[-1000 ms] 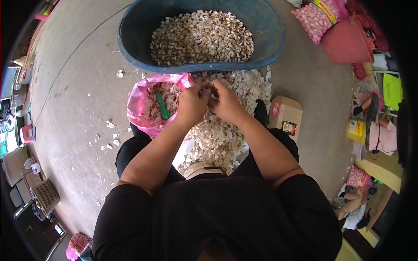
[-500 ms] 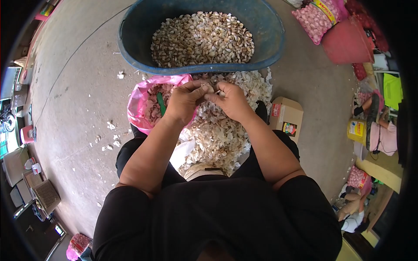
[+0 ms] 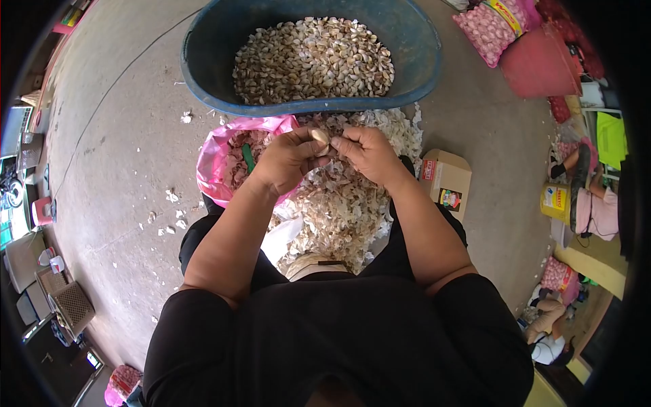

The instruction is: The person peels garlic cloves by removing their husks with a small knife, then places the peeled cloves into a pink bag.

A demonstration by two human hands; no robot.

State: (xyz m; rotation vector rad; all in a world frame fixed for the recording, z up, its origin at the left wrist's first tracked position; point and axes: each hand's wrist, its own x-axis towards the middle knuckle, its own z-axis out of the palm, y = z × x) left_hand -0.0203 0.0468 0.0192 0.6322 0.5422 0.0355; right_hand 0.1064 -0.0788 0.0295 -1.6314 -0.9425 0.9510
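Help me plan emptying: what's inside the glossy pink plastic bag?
Inside the open, glossy pink plastic bag are pinkish papery peelings and a narrow green object. The bare left hand covers part of its right side, and anything beneath the top layer is hidden.

Hands [image 3: 279, 161] with a clove [image 3: 319, 138] hover above peelings [image 3: 336, 217].

A cord [image 3: 135, 57] ran over the floor [image 3: 115, 163] at the upper left of the frame, with a pink bucket [image 3: 42, 211] at the left edge and a basket [image 3: 73, 302] at lower left. A carton [image 3: 444, 174] was right of centre, a red tub [image 3: 539, 62] at upper right, and a yellow pail [image 3: 555, 201] near the right edge.
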